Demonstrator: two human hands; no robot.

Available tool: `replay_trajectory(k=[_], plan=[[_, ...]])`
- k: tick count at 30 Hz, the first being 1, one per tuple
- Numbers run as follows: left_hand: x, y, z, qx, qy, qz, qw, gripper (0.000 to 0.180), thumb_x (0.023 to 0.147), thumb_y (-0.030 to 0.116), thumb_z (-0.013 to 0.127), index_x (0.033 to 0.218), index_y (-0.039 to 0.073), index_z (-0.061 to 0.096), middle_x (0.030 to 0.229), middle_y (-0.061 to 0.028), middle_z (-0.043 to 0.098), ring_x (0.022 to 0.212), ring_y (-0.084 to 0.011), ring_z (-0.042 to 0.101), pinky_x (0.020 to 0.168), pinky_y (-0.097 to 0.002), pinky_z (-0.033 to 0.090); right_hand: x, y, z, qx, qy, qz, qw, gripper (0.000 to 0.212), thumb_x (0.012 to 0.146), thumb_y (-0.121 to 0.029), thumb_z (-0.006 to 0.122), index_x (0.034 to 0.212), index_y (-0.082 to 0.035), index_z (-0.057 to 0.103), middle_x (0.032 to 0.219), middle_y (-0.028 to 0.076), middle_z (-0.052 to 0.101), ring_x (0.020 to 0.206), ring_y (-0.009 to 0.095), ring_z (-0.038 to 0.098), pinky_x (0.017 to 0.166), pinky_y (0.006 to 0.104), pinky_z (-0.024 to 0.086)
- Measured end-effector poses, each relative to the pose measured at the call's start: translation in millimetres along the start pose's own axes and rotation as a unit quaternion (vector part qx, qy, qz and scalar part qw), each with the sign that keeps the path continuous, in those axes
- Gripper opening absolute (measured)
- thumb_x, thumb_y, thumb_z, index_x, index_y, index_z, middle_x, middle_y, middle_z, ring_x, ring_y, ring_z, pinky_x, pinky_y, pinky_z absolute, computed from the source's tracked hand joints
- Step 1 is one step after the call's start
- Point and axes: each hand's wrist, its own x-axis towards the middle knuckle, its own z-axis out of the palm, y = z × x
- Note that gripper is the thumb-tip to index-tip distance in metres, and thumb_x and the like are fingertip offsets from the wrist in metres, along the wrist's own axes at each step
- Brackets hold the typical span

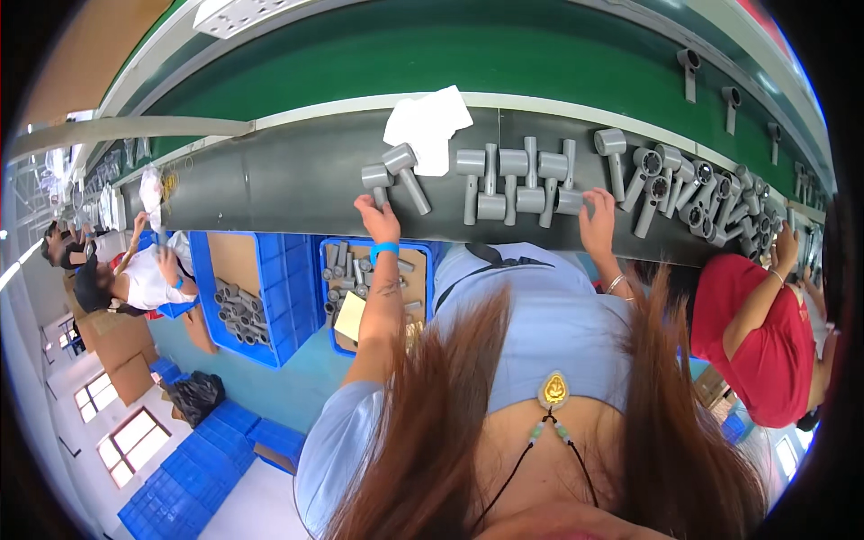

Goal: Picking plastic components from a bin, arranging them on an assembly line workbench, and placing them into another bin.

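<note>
My left hand (376, 219), with a blue band at its wrist, has its fingers closed about the lower end of a grey hammer-shaped plastic part (374, 175). A second such part (407, 178) lies slanted right beside it, its round head up. To the right, several like parts (513, 164) lie in a tight row, heads alternating up and down. At that row's right end, my right hand (598, 219) is open, fingers spread beside the last part (568, 200). Whether its fingertips touch that part I cannot tell.
White sheets (429, 126) lie behind the parts on the dark bench (279, 171). A heap of grey parts (711, 193) fills the right. Beyond runs a green belt (540, 58) carrying parts. Blue crates (270, 270) stand below at left. A co-worker in red (751, 337) works at right, another (153, 270) at left.
</note>
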Motion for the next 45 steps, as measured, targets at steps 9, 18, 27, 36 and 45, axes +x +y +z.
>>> replay_trajectory(k=[9, 18, 27, 36, 45], plan=[[5.8, 1.4, 4.2, -0.027, -0.038, -0.088, 0.995, 0.052, 0.073, 0.006, 0.065, 0.116, 0.003, 0.036, 0.100, -0.0221, 0.058, 0.089, -0.0337, 0.059, 0.081, -0.0397, 0.045, 37.0, -131.2, 125.2, 0.022, -0.296, -0.186, 0.937, 0.033, 0.080, -0.025, 0.060, 0.101, -0.001, 0.051, 0.097, 0.018, 0.057, 0.089, 0.033, 0.058, 0.074, 0.0413, 0.047], [14.5, -29.5, -62.0, -0.210, -0.025, -0.115, 0.971, 0.044, 0.075, -0.001, 0.065, 0.113, -0.001, 0.045, 0.102, -0.0121, 0.058, 0.089, -0.0176, 0.056, 0.078, -0.0289, 0.046, 28.5, -161.2, 213.3, -0.102, -0.404, -0.139, 0.898, 0.043, 0.080, -0.032, 0.060, 0.102, 0.002, 0.044, 0.093, 0.020, 0.059, 0.082, 0.039, 0.060, 0.072, 0.0459, 0.047], [27.6, -33.6, -98.0, -0.183, -0.069, -0.072, 0.978, 0.044, 0.076, 0.002, 0.064, 0.115, -0.001, 0.045, 0.102, -0.0110, 0.059, 0.083, -0.0152, 0.055, 0.075, -0.0284, 0.046, 121.2, -163.6, 164.0, -0.015, -0.485, -0.360, 0.797, 0.022, 0.082, -0.008, 0.052, 0.104, -0.006, 0.054, 0.095, 0.015, 0.059, 0.079, 0.031, 0.059, 0.069, 0.0391, 0.046], [3.8, 17.1, 6.1, -0.057, -0.225, 0.061, 0.971, 0.039, 0.074, 0.007, 0.065, 0.110, 0.001, 0.050, 0.103, -0.0201, 0.060, 0.093, -0.0326, 0.060, 0.081, -0.0380, 0.046, 145.9, -175.0, 171.8, -0.058, -0.521, -0.273, 0.806, 0.028, 0.071, 0.004, 0.054, 0.097, -0.007, 0.059, 0.100, 0.011, 0.057, 0.097, 0.028, 0.054, 0.083, 0.0365, 0.043], [-4.1, 28.5, 36.0, -0.054, -0.319, 0.098, 0.941, 0.041, 0.075, 0.007, 0.064, 0.110, -0.003, 0.046, 0.104, -0.0230, 0.055, 0.096, -0.0399, 0.052, 0.086, -0.0424, 0.041, 84.5, -69.2, 53.4, 0.064, -0.036, -0.020, 0.997, 0.023, 0.077, -0.003, 0.056, 0.101, -0.005, 0.057, 0.103, 0.012, 0.056, 0.102, 0.030, 0.052, 0.088, 0.0372, 0.041]])
